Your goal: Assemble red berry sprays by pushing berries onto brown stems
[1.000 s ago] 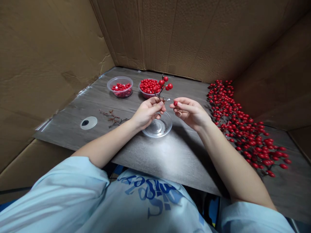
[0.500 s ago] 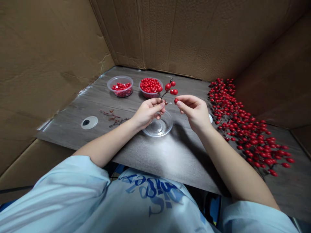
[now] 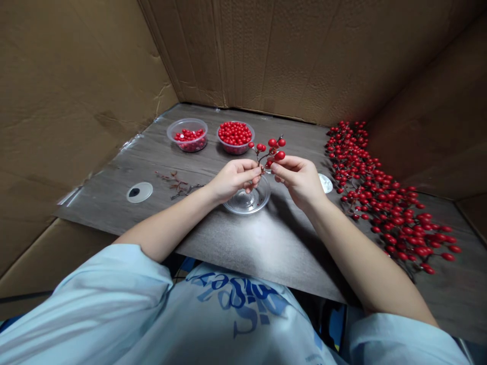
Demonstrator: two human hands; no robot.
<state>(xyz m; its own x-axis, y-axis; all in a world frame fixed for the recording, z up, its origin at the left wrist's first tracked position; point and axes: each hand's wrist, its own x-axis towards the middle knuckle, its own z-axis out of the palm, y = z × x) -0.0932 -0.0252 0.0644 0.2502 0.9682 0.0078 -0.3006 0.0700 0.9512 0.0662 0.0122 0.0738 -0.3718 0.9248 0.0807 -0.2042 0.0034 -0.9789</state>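
Note:
My left hand (image 3: 238, 178) pinches the lower stem of an artificial berry twig (image 3: 260, 158), which stands upright with several red berries on its brown branches. My right hand (image 3: 299, 178) is closed, thumb and fingertips on a red berry (image 3: 269, 164) at the twig's lower right side. The fingertips of both hands are close together. Whether that berry sits fully on its stalk I cannot tell. Below the hands is a clear plastic dish (image 3: 248, 203), partly covered by my left hand, with small dark bits in it.
Two clear tubs of loose red berries, one on the left (image 3: 187, 143) and a fuller one (image 3: 235, 147), stand behind my hands. Bare brown twigs (image 3: 178, 182) and a round disc (image 3: 139, 192) lie left. A white disc (image 3: 325, 183) and a long heap of berry branches (image 3: 391, 203) lie right. Cardboard walls (image 3: 247, 56) enclose the table.
My right hand has moved left with the berry, from beside the twig to its stem. The twig has turned and leans more to the right.

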